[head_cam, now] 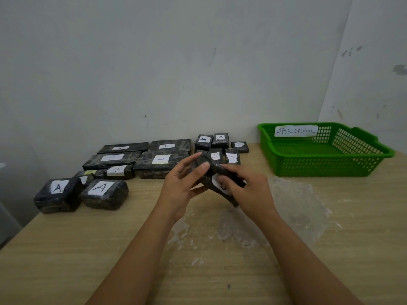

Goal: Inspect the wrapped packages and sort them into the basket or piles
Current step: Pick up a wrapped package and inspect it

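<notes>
You hold one black wrapped package (212,175) between both hands, lifted above the table (88,249) near its middle. Your left hand (184,182) curls round its left end, thumb pressed on the upper face. Your right hand (248,190) pinches the right side, fingertips lying over a white label whose letter is partly hidden. The package sits tilted, one corner pointing down.

Under and to the right of your hands lies a crumpled sheet of clear plastic wrap (293,208), flat on the wood.

To the far right stands the green basket (326,166), its back wall carrying a paper tag that reads "ABNORMAL". Nothing shows inside it; its mesh floor is bare.

Behind your hands a cluster of small packages (220,140) stands by the wall, marked A and B. To the left lie larger flat packages (161,160) marked B, and nearest the left edge two chunky packages (103,193) marked A, side by side.
</notes>
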{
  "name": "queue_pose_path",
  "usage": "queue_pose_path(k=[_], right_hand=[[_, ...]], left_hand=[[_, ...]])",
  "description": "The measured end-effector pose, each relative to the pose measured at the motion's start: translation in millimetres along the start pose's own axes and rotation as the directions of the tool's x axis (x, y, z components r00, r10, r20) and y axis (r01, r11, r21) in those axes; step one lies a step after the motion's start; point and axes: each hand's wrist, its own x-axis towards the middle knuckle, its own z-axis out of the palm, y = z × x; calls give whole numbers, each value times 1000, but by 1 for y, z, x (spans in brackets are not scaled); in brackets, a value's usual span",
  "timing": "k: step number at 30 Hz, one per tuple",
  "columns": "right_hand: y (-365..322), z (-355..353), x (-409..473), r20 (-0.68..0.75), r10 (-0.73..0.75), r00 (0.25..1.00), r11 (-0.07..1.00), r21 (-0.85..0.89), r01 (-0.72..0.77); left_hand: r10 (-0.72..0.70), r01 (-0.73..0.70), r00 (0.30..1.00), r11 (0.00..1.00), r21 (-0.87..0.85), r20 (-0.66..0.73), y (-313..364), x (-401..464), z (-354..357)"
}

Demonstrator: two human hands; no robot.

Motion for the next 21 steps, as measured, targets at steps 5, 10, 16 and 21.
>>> queue_pose_path(k=[5,10,16,21], right_hand=[[2,-2,3,14,46,999,998,42,-46],[6,-7,9,-35,171,985,978,129,-165],[13,-11,12,12,338,941,888,326,-323],[14,-20,14,-27,377,926,858,386,-338]], left_hand=[[8,-6,999,999,40,-47,-2,3,-2],[-61,47,987,994,-98,-147,-3,12,-12],[-81,57,983,987,-147,-162,-2,15,-17],[-2,33,980,988,152,-199,-2,13,-19]])
